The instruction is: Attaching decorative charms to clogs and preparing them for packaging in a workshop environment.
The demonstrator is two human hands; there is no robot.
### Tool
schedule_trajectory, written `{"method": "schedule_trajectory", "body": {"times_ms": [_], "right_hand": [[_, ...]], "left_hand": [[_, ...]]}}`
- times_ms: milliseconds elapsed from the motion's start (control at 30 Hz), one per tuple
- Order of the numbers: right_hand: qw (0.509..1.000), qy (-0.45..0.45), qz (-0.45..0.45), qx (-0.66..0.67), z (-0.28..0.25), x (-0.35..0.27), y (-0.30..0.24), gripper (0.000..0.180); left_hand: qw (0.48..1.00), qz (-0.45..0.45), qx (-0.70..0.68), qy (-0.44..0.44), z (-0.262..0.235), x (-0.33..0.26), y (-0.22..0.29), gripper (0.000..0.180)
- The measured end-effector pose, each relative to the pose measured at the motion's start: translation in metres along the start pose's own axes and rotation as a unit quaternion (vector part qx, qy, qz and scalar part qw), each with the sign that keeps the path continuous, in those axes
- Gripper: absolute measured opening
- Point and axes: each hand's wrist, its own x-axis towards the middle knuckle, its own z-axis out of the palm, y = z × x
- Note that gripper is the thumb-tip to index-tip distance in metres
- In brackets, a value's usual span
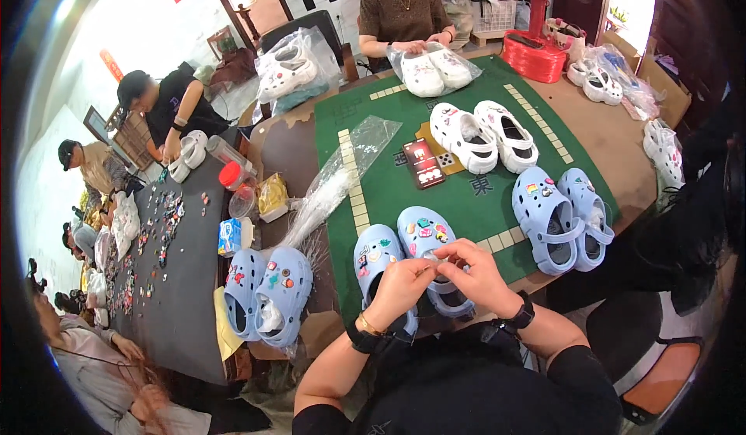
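Observation:
Close in front of me stands a pair of light blue clogs, the left clog [378, 250] and the right clog [423, 229], with colourful charms on their tops. Over their openings my left hand [400, 286] and my right hand [475, 276] meet, fingers pinched together. Whatever is between the fingertips is too small to make out. Further right sits another blue pair [542, 209], straps toward me. A third blue pair [284, 291] lies to the left, with clear plastic inside. Beyond my hands are white clogs [464, 136] on the green mat [373, 194].
A dark card [423, 164] and a long clear plastic bag [342, 178] lie on the mat. Across the table a person [406, 15] handles bagged white clogs [426, 73]. Many small charms cover the dark side table [167, 256], near a red-lidded jar [233, 174]. Red twine [535, 54] stands far right.

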Motion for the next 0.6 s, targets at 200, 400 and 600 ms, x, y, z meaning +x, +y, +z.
{"method": "schedule_trajectory", "body": {"times_ms": [200, 400, 600], "right_hand": [[0.996, -0.030, 0.035, 0.072, 0.007, 0.002, 0.011, 0.025], [0.987, -0.043, 0.079, 0.136, 0.017, 0.002, 0.013, 0.029], [0.993, -0.030, 0.063, 0.092, 0.025, 0.004, 0.019, 0.019]], "left_hand": [[0.995, -0.040, -0.088, 0.012, -0.002, -0.002, -0.008, 0.020], [0.974, -0.019, -0.223, 0.022, 0.000, -0.003, -0.004, 0.021], [0.980, -0.022, -0.194, 0.041, -0.003, -0.009, 0.003, 0.022]]}}
